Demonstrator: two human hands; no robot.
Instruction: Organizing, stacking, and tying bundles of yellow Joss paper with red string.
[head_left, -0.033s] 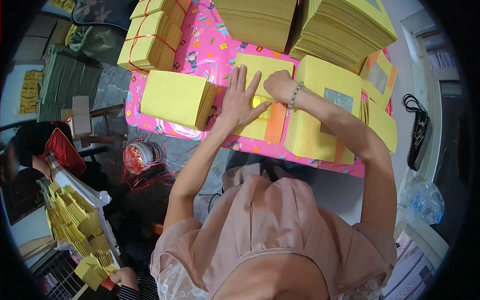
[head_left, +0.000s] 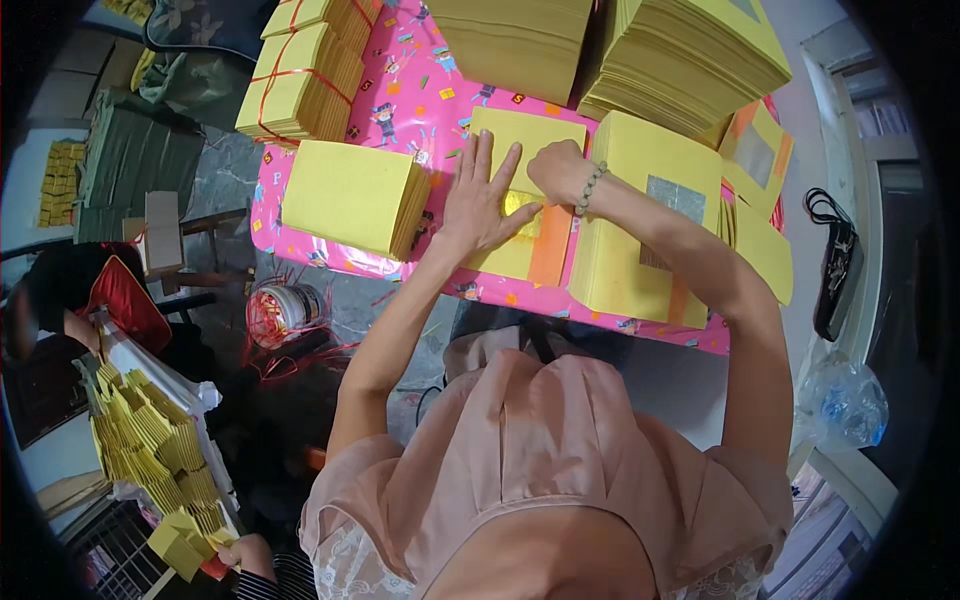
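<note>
A yellow paper sheet [head_left: 505, 263] with a shiny gold square and an orange band lies in front of me on the table. My left hand [head_left: 485, 205] is open and flat on it, fingers spread, with the thumb across the gold square [head_left: 514, 212]. Against the sheet's upper right part, my right hand [head_left: 560, 172] is closed in a fist. Its fingertips are hidden, so whatever they may hold cannot be made out. Under my right forearm is a thick stack of similar yellow paper [head_left: 620, 270] with a silver square and an orange band.
The table has a pink patterned cover [head_left: 400, 90]. At left stands a yellow paper block [head_left: 345, 200], with red-tied bundles [head_left: 295, 85] behind it. Tall stacks [head_left: 685, 60] rise at the back. Lower left, another person's hand [head_left: 245, 553] touches folded yellow papers [head_left: 160, 440].
</note>
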